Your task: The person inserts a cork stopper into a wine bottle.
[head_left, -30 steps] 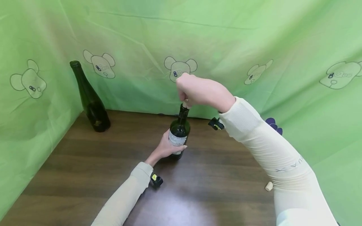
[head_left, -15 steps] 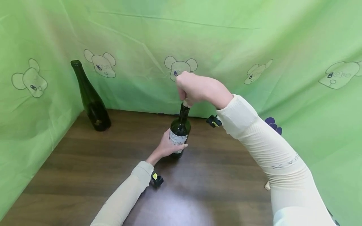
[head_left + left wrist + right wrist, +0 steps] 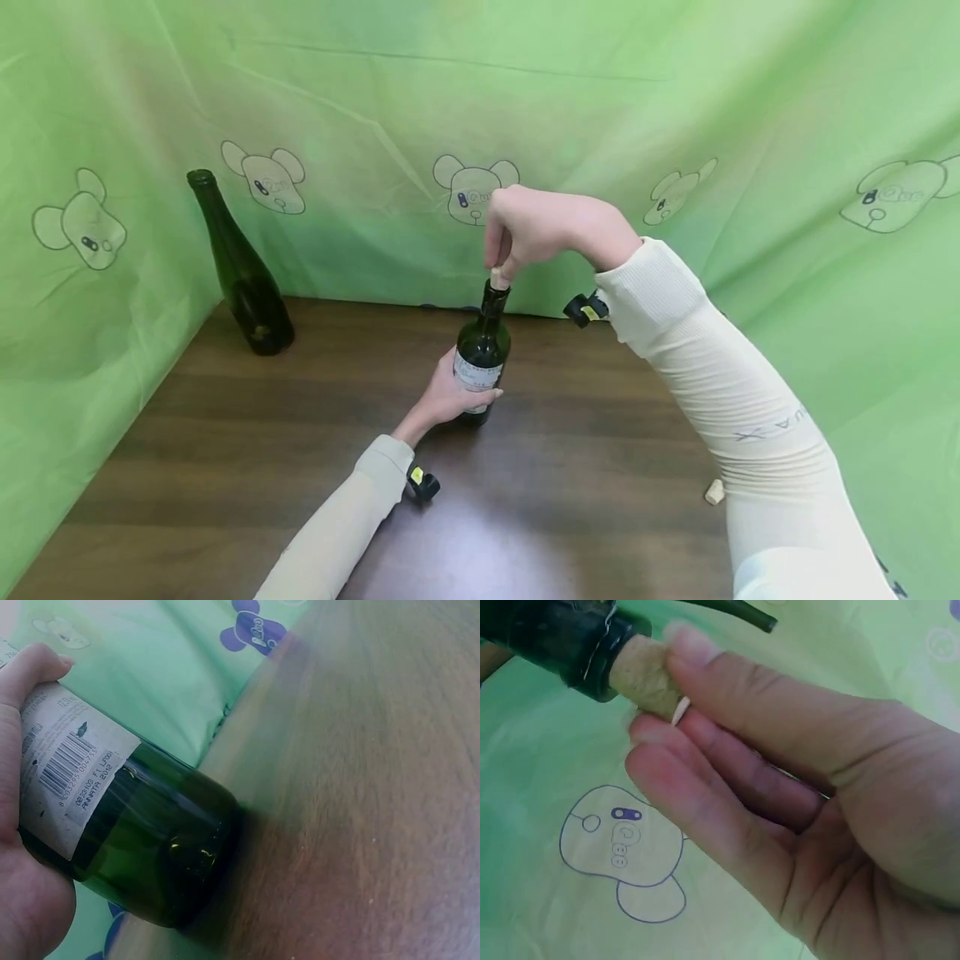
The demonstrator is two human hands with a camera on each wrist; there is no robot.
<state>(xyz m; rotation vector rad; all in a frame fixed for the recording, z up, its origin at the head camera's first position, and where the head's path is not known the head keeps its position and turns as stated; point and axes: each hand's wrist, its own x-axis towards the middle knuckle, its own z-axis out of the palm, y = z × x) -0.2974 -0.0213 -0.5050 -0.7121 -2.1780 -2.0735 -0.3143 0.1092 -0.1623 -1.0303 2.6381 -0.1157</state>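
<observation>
Left hand wrapped round dark green glass bottle with white paper label, centre of head frame, base at brown wood-grain surface. Right hand, just above it, pinches tan cylindrical cork between thumb and fingers; cork sticks out of the mouth. Long-necked dark green glass bottle stands upper left. Small pale cork-like piece lies lower right.
</observation>
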